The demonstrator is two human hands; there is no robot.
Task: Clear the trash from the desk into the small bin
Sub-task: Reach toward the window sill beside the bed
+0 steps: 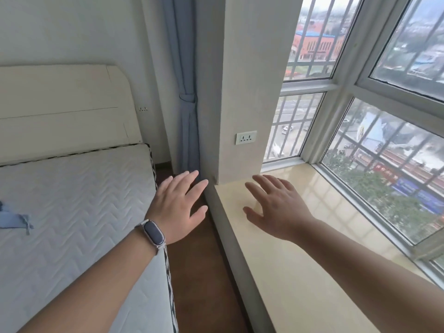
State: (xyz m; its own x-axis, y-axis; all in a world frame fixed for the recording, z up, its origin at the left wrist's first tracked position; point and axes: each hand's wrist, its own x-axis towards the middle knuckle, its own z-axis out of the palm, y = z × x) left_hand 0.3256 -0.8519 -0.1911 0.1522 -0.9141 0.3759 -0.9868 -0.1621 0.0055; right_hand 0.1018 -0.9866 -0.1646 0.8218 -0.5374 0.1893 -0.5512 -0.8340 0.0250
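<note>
Between bed (72, 200) and window sill (288, 260), left hand (179, 210) and right hand (278, 207) hover spread and empty; no trash, desk or bin visible, clearing seemingly unstarted.

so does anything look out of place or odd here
One thing: a crumpled blue piece of cloth lies loose on the bare mattress, at the view's left edge. No desk, trash or bin is in view. Both the left hand and right hand are open and empty.

Bare mattress (72, 200), tied curtain (187, 104), window sill (288, 272)
</note>
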